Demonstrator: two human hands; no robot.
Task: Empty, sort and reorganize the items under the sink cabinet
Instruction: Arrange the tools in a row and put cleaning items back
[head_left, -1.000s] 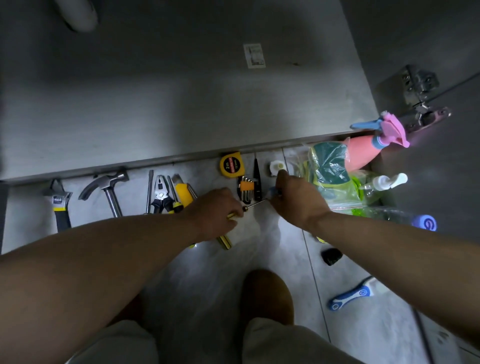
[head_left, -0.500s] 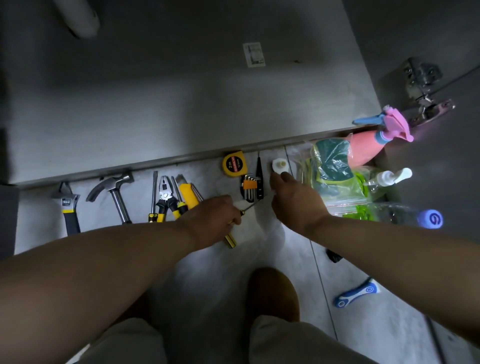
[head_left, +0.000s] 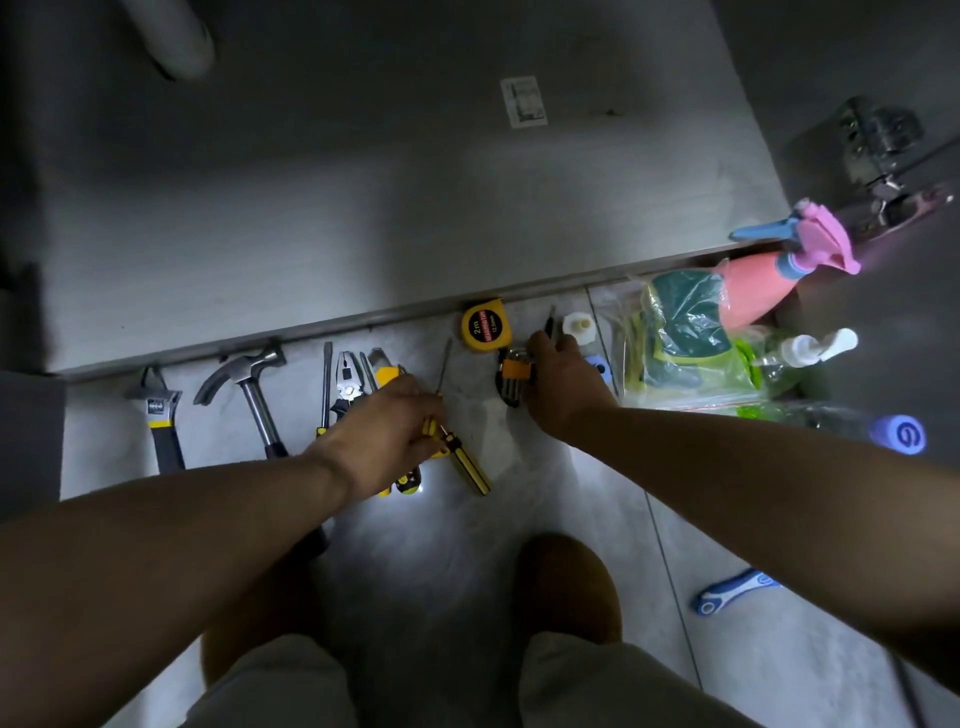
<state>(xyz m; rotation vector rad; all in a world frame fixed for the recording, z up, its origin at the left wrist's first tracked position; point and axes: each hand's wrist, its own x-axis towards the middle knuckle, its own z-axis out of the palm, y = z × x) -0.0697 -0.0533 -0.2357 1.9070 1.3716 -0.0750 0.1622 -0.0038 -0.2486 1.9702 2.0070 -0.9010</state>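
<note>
Tools lie in a row on the tiled floor along the cabinet edge: a wrench (head_left: 156, 410), a hammer (head_left: 254, 384), a slim screwdriver (head_left: 326, 379), pliers (head_left: 347, 384), a yellow tape measure (head_left: 483, 325) and a hex key set (head_left: 511, 371). My left hand (head_left: 384, 431) grips the top of the handle of a yellow-and-black screwdriver (head_left: 467, 467), whose shaft points toward the cabinet. My right hand (head_left: 563, 384) lies over the right side of the hex key set, thumb beside a black pointed tool (head_left: 549, 319). Its fingers are hidden.
The bare cabinet floor (head_left: 363, 208) lies ahead, a pipe (head_left: 171, 36) at its back left. On the right are a bag of sponges (head_left: 680, 332), a pink spray bottle (head_left: 753, 291), a white pump bottle (head_left: 810, 348) and a blue-capped bottle (head_left: 896, 434). A blue-handled tool (head_left: 732, 597) lies near my shoe (head_left: 566, 587).
My right hand let go of the screwdriver's tip and moved forward onto the hex keys. My left hand swung the screwdriver so its shaft points at the cabinet, beside the other tools.
</note>
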